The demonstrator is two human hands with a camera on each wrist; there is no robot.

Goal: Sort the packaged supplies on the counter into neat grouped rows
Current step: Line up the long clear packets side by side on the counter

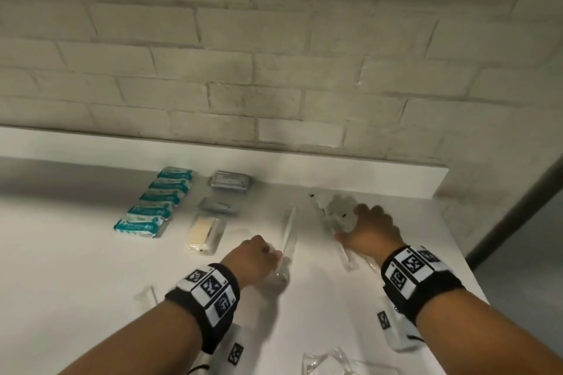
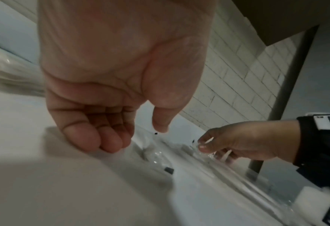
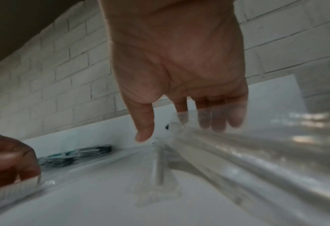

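I see my left hand just left of centre in the head view, fingers curled down at the near end of a long clear-wrapped stick; whether it actually grips the wrapper I cannot tell through the blur. My right hand, right of centre, has its fingers extended and pressed onto a heap of clear packets, with another wrapped stick lying under its thumb side. On the white counter, left of centre, six teal packets sit in a slanted row. Beside them run two grey packets and a cream-coloured one. More clear wrappers lie along the bottom edge.
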